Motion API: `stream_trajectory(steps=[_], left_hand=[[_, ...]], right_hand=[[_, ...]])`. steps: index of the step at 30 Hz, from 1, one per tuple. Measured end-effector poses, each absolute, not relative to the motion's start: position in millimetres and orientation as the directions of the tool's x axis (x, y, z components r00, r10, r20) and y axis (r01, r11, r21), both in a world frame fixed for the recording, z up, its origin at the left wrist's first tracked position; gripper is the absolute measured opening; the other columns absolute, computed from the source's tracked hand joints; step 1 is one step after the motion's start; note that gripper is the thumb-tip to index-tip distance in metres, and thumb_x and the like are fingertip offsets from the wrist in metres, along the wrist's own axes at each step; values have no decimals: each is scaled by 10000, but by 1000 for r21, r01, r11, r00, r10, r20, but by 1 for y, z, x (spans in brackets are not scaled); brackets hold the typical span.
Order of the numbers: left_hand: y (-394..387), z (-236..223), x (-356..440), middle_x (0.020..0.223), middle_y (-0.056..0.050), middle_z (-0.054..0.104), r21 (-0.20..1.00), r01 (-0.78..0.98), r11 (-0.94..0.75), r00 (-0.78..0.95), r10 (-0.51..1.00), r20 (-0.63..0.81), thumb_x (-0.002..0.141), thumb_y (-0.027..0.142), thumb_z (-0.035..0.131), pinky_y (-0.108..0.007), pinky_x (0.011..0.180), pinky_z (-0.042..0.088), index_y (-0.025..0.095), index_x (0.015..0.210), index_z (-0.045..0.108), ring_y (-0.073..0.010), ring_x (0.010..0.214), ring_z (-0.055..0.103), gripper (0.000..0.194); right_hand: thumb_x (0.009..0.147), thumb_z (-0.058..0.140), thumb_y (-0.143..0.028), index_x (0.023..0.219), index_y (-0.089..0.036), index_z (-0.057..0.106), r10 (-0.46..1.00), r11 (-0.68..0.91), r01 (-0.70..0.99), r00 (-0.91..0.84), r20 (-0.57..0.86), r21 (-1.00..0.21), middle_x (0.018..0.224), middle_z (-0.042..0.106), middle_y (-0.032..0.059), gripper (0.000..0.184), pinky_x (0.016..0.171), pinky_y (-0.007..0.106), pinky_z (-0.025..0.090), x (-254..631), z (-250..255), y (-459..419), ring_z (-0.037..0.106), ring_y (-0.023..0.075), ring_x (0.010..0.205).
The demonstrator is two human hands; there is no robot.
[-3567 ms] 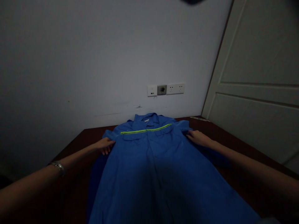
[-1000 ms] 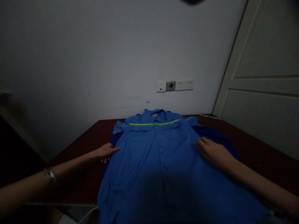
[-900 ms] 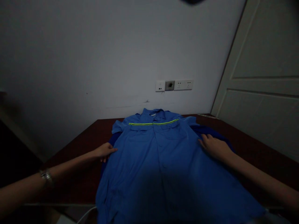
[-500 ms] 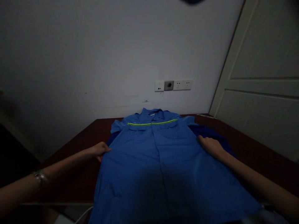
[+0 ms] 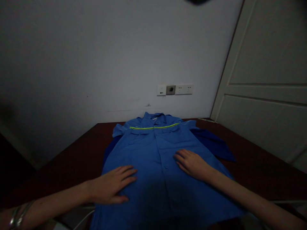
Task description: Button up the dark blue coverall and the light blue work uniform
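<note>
A blue work shirt (image 5: 153,150) with a yellow-green reflective stripe (image 5: 153,127) across the chest lies front up on a dark brown table (image 5: 79,150), collar toward the wall. My left hand (image 5: 112,185) rests flat on the shirt's lower left front, fingers stretched out. My right hand (image 5: 192,163) lies flat on the right front, just right of the button line, fingers spread. Neither hand holds anything. A darker blue cloth (image 5: 213,143) sticks out from under the shirt on the right and also shows at the left edge.
The table stands against a white wall with a row of sockets (image 5: 174,89). A white door (image 5: 266,95) is to the right. A bracelet (image 5: 18,215) is on my left wrist. A pale cable (image 5: 82,218) shows at the table's near edge.
Both hands left the shirt's side edges and moved inward and toward me onto the shirt's front, where they now lie flat. The shirt lies much as before.
</note>
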State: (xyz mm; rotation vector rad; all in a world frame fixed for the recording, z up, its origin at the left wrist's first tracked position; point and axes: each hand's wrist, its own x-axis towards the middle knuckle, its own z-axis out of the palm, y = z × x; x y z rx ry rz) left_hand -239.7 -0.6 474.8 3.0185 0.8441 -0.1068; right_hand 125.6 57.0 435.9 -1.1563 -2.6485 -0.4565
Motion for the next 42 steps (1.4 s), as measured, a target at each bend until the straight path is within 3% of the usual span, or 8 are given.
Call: stream_trajectory(steps=[4,10,18,21,24,28,35,42], left_hand=[[-33,473,-224,1438,-71,217,30,424,-905,896,414,-160,772,357,536,-410,1047,253,230,1388,193,-277,1301,221,717],[-40,465,-240,1430,-28,234,-5,478,-878,872,475,-117,761,52,439,-354,1068,253,266,1374,228,-209,1298,247,683],[-57,493,-249,1430,-4,233,206,538,-817,840,502,-203,797,125,427,-379,1065,259,315,1360,258,-206,1307,226,618],[-63,498,-243,1371,-13,364,355,542,-762,840,505,-199,816,212,444,-381,1038,305,336,1308,370,-214,1261,331,512],[-48,494,-242,1059,-29,643,525,559,-642,808,564,-170,841,309,423,-318,895,440,305,1122,579,-183,986,586,321],[32,479,-271,672,-43,658,611,736,-291,411,909,-62,862,441,316,-256,625,485,158,825,660,-141,625,602,447],[209,469,-352,867,-145,615,707,672,222,-295,955,-20,763,393,458,-249,511,468,74,882,550,-213,730,606,352],[266,463,-353,761,-100,632,760,572,308,-329,935,-132,800,396,400,-267,565,501,152,762,522,-196,683,627,275]], right_hand=[[878,358,-328,1155,-143,525,679,625,760,-643,355,180,1201,510,157,373,926,376,376,92,433,71,461,255,1121],[872,351,-410,1218,-116,485,767,537,829,-557,319,157,1316,390,208,474,948,404,339,64,435,131,354,300,1219],[853,242,-573,1348,-152,330,771,626,779,-609,188,-46,1419,242,157,655,1031,418,208,37,424,199,175,285,1311],[845,210,-599,1370,-190,277,790,612,779,-600,127,-132,1437,202,140,669,1032,435,189,35,410,207,172,284,1313],[838,178,-618,1379,-232,245,801,598,782,-586,120,-177,1444,190,125,668,1030,443,183,36,398,209,180,284,1311],[839,169,-616,1376,-246,250,804,594,784,-574,153,-178,1445,192,116,657,1027,449,181,36,393,208,190,279,1309],[853,178,-591,1368,-240,277,812,584,785,-564,150,-207,1449,181,107,631,1031,439,165,35,399,204,185,268,1311],[856,213,-575,1365,-256,281,824,566,788,-547,149,-241,1450,186,89,604,1036,440,148,35,402,202,177,272,1313]])
